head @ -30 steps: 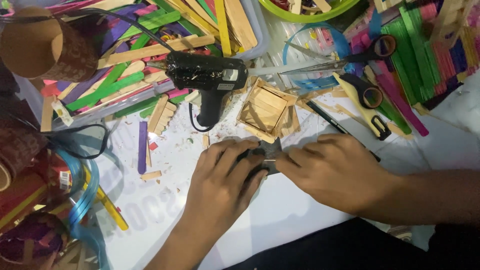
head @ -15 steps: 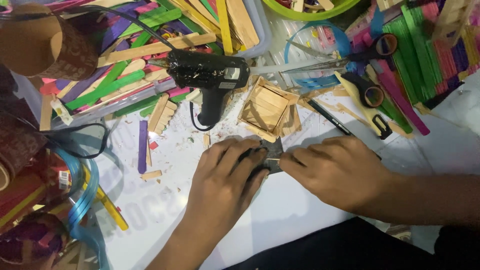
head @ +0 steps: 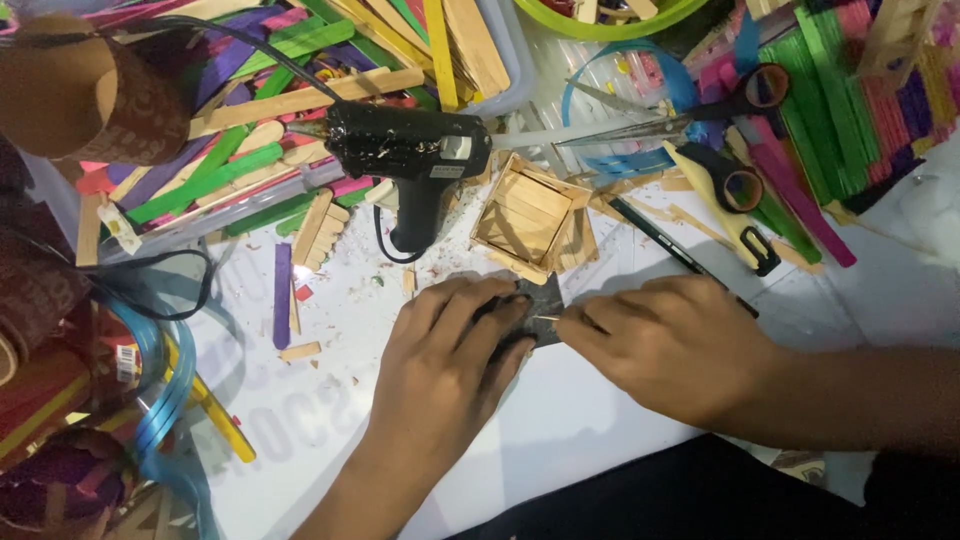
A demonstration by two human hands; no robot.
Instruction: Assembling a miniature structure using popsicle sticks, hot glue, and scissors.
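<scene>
On the white table [head: 600,420], both hands stay pressed on the dark piece [head: 540,305].

Bare white desk [head: 560,420] lies open below and left of the hands. Ahead, the glue gun [head: 415,150], the small wooden box [head: 525,215], a black pen [head: 665,240] and scissors [head: 700,110] crowd the way, with loose sticks [head: 320,225] scattered left.
</scene>
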